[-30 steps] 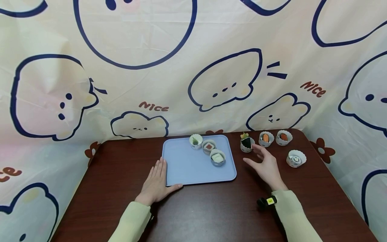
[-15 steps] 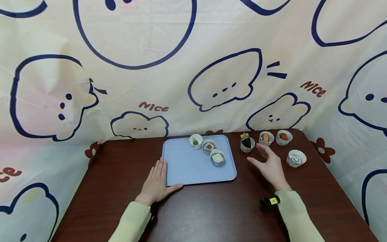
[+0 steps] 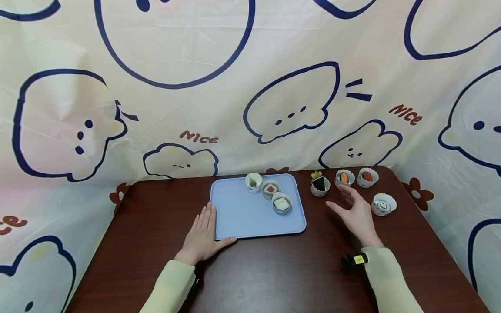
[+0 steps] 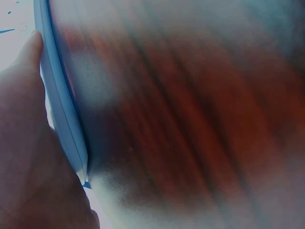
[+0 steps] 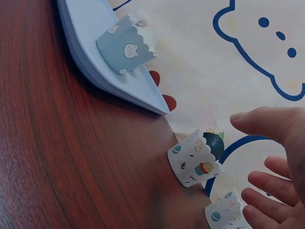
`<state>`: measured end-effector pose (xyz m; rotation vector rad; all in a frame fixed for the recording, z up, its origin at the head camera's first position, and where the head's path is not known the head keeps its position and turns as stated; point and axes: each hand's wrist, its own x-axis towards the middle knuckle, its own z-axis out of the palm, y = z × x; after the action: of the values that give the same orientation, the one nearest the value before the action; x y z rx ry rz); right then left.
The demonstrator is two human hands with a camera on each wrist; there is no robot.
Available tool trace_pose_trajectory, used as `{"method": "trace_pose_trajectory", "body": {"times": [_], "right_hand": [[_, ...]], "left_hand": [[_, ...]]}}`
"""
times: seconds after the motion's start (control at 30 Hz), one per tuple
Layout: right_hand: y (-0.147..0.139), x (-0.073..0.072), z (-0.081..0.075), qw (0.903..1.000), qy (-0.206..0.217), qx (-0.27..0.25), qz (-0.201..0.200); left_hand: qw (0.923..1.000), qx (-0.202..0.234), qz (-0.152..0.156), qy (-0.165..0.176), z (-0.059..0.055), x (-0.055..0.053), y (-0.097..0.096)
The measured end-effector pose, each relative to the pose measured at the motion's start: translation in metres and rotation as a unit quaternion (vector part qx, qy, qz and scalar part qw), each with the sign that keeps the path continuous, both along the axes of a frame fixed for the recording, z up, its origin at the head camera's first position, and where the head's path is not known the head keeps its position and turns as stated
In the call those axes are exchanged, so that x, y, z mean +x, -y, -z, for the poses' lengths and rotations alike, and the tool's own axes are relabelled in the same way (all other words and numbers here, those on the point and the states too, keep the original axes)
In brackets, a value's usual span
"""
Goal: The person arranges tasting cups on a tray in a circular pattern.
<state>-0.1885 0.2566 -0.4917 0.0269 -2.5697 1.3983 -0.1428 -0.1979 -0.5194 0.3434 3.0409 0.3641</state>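
Note:
A light blue tray [image 3: 242,221] lies on the dark wood table. My left hand [image 3: 201,241] rests against its left front corner, fingers straight along the edge and thumb out along the front. Three paper cups stand on the tray, the nearest a cup with a pale square piece [image 3: 282,204]. Off to the right, my right hand [image 3: 357,216] hovers with fingers spread, holding nothing. Beyond its fingertips stand a cup with a dark triangular piece [image 3: 320,186] and a cup with an orange-topped piece [image 3: 345,177]. The right wrist view shows the patterned dark-piece cup [image 5: 193,160] beside the thumb.
Another cup with a reddish-orange piece [image 3: 368,178] stands at the table's back right corner. A cup with a white swirl piece [image 3: 383,204] is close to the right of my right hand. A cartoon-printed cloth [image 3: 231,113] hangs behind the table.
My right hand has drawn away from the cup with the dark triangular piece, moving right with fingers still apart. The left hand, tray and cups stay put.

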Motion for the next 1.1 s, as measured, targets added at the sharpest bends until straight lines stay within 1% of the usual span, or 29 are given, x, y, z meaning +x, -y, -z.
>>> {"method": "trace_pose_trajectory", "body": {"times": [0.07,0.13,0.37,0.53,0.77,1.1], "right_hand": [[-0.001,0.001,-0.001,1.0,-0.001,0.0,0.0],[-0.002,0.002,-0.002,1.0,-0.001,0.001,0.001],[-0.006,0.005,-0.009,1.0,0.004,0.004,0.008],[-0.01,0.007,-0.012,0.9999,0.005,0.001,0.011],[-0.016,0.01,-0.016,0.9997,0.005,0.007,0.021],[-0.029,0.014,-0.021,0.9986,-0.023,0.011,0.046]], "left_hand": [[1.0,0.004,0.001,-0.004,-0.001,0.0,0.0],[1.0,-0.002,0.001,-0.004,-0.001,0.0,0.0],[0.9998,-0.011,-0.001,0.015,-0.005,-0.001,-0.002],[0.9999,-0.007,-0.003,0.014,-0.005,0.0,-0.002],[1.0,-0.007,0.001,0.003,-0.004,0.001,-0.001],[1.0,0.001,-0.001,0.0,0.003,-0.001,0.001]]}}
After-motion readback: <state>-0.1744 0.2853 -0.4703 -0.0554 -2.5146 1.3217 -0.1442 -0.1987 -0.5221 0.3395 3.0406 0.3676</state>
